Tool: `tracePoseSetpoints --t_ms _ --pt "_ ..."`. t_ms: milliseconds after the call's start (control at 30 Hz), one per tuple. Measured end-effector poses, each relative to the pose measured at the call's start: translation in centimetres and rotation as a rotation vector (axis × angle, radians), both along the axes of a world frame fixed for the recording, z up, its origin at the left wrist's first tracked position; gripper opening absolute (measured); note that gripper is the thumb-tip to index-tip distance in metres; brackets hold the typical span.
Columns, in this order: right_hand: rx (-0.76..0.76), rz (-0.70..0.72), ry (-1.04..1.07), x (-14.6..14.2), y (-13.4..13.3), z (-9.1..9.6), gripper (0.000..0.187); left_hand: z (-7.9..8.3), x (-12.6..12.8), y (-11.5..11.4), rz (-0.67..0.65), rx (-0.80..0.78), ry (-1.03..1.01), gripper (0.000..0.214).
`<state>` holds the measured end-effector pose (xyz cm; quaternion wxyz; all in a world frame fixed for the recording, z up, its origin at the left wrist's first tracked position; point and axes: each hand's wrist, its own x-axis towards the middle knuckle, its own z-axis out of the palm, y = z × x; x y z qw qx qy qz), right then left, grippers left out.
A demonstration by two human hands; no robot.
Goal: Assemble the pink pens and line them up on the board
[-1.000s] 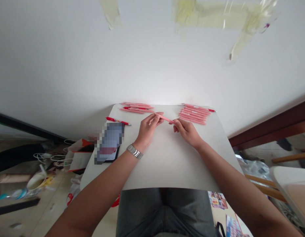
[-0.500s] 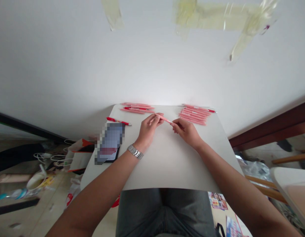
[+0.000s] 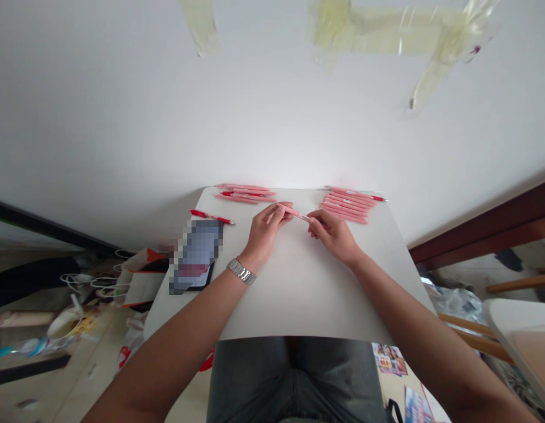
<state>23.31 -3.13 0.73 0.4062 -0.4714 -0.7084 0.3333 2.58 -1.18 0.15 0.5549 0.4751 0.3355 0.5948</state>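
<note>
A pink pen (image 3: 294,212) is held above the white table (image 3: 298,282), slanting down to the right between my two hands. My left hand (image 3: 267,226) pinches its left part between thumb and fingers. Its right end is in the closed fingertips of my right hand (image 3: 331,231), where a pale, whitish stretch of the pen shows. Several pink pens (image 3: 349,205) lie side by side beyond my right hand, with a red pen (image 3: 378,198) among them at the back. Beyond my left hand is another group of pink pens (image 3: 243,200) with a red one in it.
A phone (image 3: 196,252), blurred out, lies on the table's left side, with a red pen (image 3: 211,217) just behind it. The wall (image 3: 272,117) borders the table's far edge. Bags and cables (image 3: 98,285) are on the floor at left; a white stool (image 3: 523,329) stands at right.
The right end of the pen now shows a longer pale stretch beside my right fingertips. Both hands have stayed in nearly the same place.
</note>
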Motion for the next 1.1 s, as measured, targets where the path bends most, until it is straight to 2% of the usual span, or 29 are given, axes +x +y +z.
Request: tracePoseSetpoints --t_ms 200,367,500,600,767,967,1100 --pt "-0.047 0.015 0.008 0.1 0.2 0.0 0.052 0.3 0.0 -0.3 -0.019 0.022 0.022 0.033" --pt "-0.056 -0.006 0.016 0.1 0.4 -0.1 0.045 0.3 0.0 -0.3 -0.021 0.028 0.040 0.037" --pt "0.032 -0.037 -0.024 0.1 0.4 -0.4 0.034 -0.1 0.0 -0.1 0.006 -0.009 0.024 0.036" --pt "0.085 -0.034 -0.024 0.0 0.5 -0.5 0.032 -0.2 -0.1 -0.1 0.008 -0.016 0.026 0.035" --pt "0.049 -0.026 -0.021 0.0 0.0 0.1 0.039 0.0 -0.1 -0.2 0.010 -0.014 0.011 0.036" --pt "-0.066 0.023 0.001 0.0 -0.2 0.5 0.059 0.2 -0.1 -0.3 0.007 -0.007 0.028 0.038" --pt "-0.067 0.019 -0.017 0.1 0.0 0.2 0.054 0.2 -0.1 -0.4 -0.002 -0.010 0.037 0.039"
